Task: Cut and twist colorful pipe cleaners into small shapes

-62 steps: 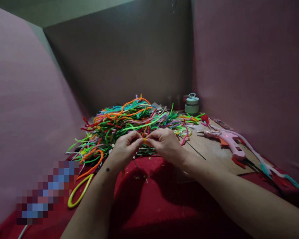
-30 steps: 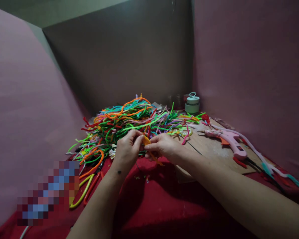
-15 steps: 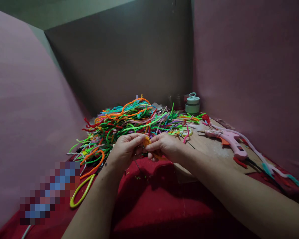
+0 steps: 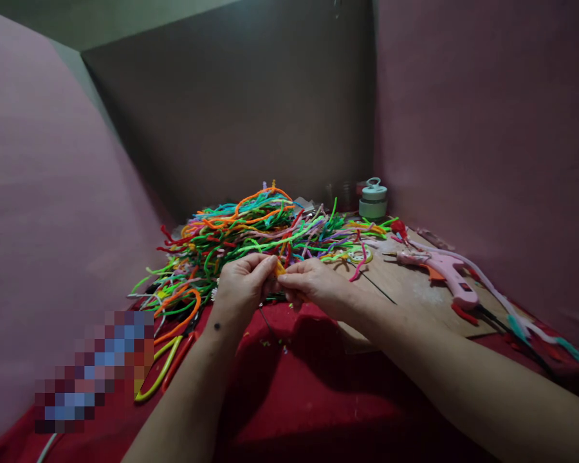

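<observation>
Between my two hands is a small piece of yellow-orange pipe cleaner (image 4: 280, 267), pinched at both sides. My left hand (image 4: 244, 278) has its thumb and fingers closed on the left side of it. From the right, my right hand (image 4: 314, 280) pinches it with thumb and forefinger, the other fingers curled below. Most of the piece is hidden by the fingers, so its shape cannot be made out. Just behind the hands lies a big tangled pile of pipe cleaners (image 4: 251, 226) in many colours.
A pink glue gun (image 4: 441, 269) lies on a brown board (image 4: 405, 299) at right. Near it are a tape roll (image 4: 360, 254) and a mint-green jar (image 4: 373, 200). A tool with yellow and red handles (image 4: 166, 368) rests left on the red cloth (image 4: 299, 399), beside a pixelated patch.
My hands have shifted slightly up and left, and less of the yellow-orange pipe cleaner shows between them. More of the tool's red handle is visible beside my left forearm.
</observation>
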Available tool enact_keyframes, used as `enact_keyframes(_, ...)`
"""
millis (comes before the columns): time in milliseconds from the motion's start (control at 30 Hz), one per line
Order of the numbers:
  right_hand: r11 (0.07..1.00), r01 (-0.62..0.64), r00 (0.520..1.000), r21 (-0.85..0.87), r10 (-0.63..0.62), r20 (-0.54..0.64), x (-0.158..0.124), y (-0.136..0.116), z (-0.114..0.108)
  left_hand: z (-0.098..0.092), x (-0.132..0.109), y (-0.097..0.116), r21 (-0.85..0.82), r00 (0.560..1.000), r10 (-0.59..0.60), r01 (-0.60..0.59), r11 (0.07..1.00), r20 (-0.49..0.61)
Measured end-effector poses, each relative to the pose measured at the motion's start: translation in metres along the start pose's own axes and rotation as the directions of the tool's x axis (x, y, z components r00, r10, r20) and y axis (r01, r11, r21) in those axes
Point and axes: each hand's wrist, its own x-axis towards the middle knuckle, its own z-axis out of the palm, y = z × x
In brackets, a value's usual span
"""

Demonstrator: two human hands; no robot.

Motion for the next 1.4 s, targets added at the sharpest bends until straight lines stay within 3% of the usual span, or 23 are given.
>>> enact_keyframes(167,0.999,-0.018,0.999,-0.026,0.017,-0.031,-0.001,-0.002,0.000,0.000,-0.002,0.000,0.099,0.996,0.077,-0.072,0.992,-0.040)
enact_keyframes(233,0.999,-0.038,0.999,0.002,0.039,-0.021,-0.002,-0.004,0.000,-0.004,-0.001,-0.001,0.073,0.996,0.094,-0.095,0.993,0.006)
enact_keyframes(367,0.998,-0.061,0.997,0.035,0.060,0.042,-0.004,-0.006,-0.001,-0.007,0.001,-0.004,-0.012,0.992,0.032,-0.031,0.999,0.123)
enact_keyframes(567,0.967,0.048,0.994,-0.249,-0.070,-0.082,-0.001,-0.002,-0.003,0.002,-0.002,-0.003,0.104,0.989,0.115,-0.105,0.989,-0.093)
enact_keyframes(633,0.955,0.069,0.990,-0.288,-0.102,-0.101,-0.002,-0.002,-0.002,0.003,-0.001,-0.005,-0.021,0.998,0.037,-0.038,0.999,-0.050)
enact_keyframes(733,0.944,0.098,0.986,-0.316,-0.136,-0.101,-0.003,-0.002,0.000,-0.001,0.003,-0.010,-0.246,0.991,-0.073,0.100,0.964,0.115)
enact_keyframes(867,0.882,0.151,0.976,-0.445,-0.205,-0.074,-0.002,0.003,0.001,-0.005,0.006,-0.011,-0.218,0.976,-0.050,0.097,0.971,0.213)
enact_keyframes(1000,0.755,0.152,0.960,-0.638,-0.266,-0.086,-0.001,0.005,0.001,0.000,0.004,-0.010,-0.053,0.997,-0.012,0.016,0.998,0.082)
enact_keyframes(1133,0.663,0.155,0.935,-0.732,-0.338,-0.108,-0.003,0.004,0.001,0.007,0.003,-0.012,0.000,0.999,0.025,-0.025,1.000,-0.027)
enact_keyframes(1200,0.677,0.153,0.932,-0.720,-0.340,-0.122,-0.003,0.004,0.001,0.009,0.004,-0.014,0.041,0.998,0.048,-0.046,0.998,-0.043)
enact_keyframes(1400,0.886,0.158,0.975,-0.435,-0.209,-0.073,0.000,0.011,-0.001,0.006,0.008,-0.017,0.053,0.998,0.066,-0.066,0.996,-0.004)
